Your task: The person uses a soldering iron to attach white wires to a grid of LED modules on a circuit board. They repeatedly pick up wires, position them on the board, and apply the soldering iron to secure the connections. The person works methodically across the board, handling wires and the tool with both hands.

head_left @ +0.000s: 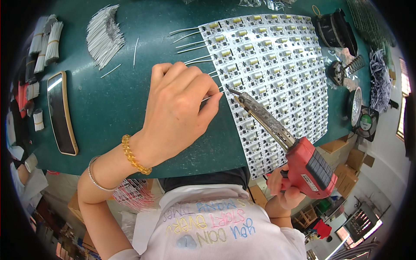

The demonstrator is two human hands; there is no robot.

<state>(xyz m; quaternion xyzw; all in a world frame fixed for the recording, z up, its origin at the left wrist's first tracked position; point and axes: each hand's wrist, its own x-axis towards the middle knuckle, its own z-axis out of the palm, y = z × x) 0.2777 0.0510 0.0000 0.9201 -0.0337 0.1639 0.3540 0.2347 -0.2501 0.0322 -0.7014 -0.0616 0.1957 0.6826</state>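
Observation:
A large white panel of small circuit boards (284,65), each with a yellowish component, lies across the right half of the table. Thin white wires (190,45) stick out to the left from its upper left edge. My left hand (175,108) is at that edge, thumb and fingers pinched on a thin white wire (206,99). In my right hand (289,198) is a red soldering gun (303,173), gripped by its handle. Its dark tip touches or hovers just over the panel's left edge, close to my left fingertips; I cannot tell which.
On the green table (130,86), a heap of cut white wires (104,37) lies back left, bundled wires (53,41) and a phone (63,112) farther left. A black holder (336,28), a coiled iron stand (354,65) and a small fan (366,122) line the right.

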